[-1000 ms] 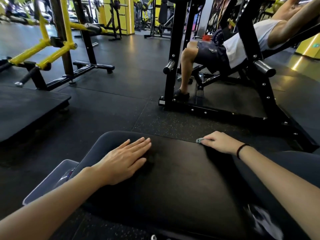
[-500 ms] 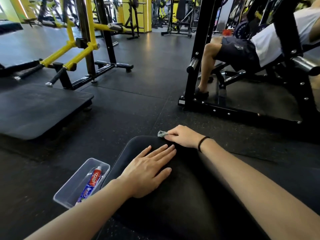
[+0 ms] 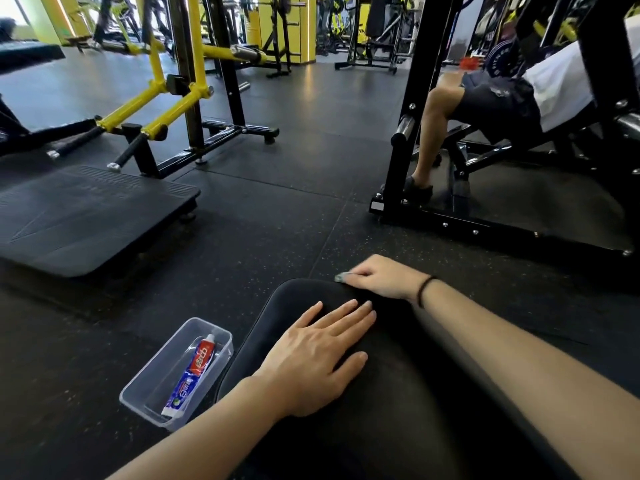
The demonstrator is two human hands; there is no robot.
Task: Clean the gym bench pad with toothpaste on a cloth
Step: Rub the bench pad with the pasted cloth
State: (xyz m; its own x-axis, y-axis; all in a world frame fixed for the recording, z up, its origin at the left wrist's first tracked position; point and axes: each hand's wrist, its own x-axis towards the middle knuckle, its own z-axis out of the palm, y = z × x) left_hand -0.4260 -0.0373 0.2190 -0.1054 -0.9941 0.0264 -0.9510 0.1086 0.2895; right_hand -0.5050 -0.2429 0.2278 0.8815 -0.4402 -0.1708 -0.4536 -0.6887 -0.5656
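The black gym bench pad point(image 3: 298, 296) fills the lower middle of the view. My left hand point(image 3: 318, 355) lies flat on it with straight fingers. At the pad's far edge, my right hand point(image 3: 377, 278) presses down on a small grey-green cloth point(image 3: 341, 277), fingers curled over it; only a corner of the cloth shows. A red, white and blue toothpaste tube point(image 3: 194, 372) lies in a clear plastic tray point(image 3: 145, 403) on the floor left of the pad.
Black rubber floor all round. A low black platform point(image 3: 86, 216) and a yellow-and-black machine point(image 3: 162, 95) stand at the left. At the right, a person sits in a black press machine point(image 3: 408, 140).
My right hand with the cloth slid left along the pad's far edge, close to my left hand's fingertips. The view swung left, bringing the tray and toothpaste into sight.
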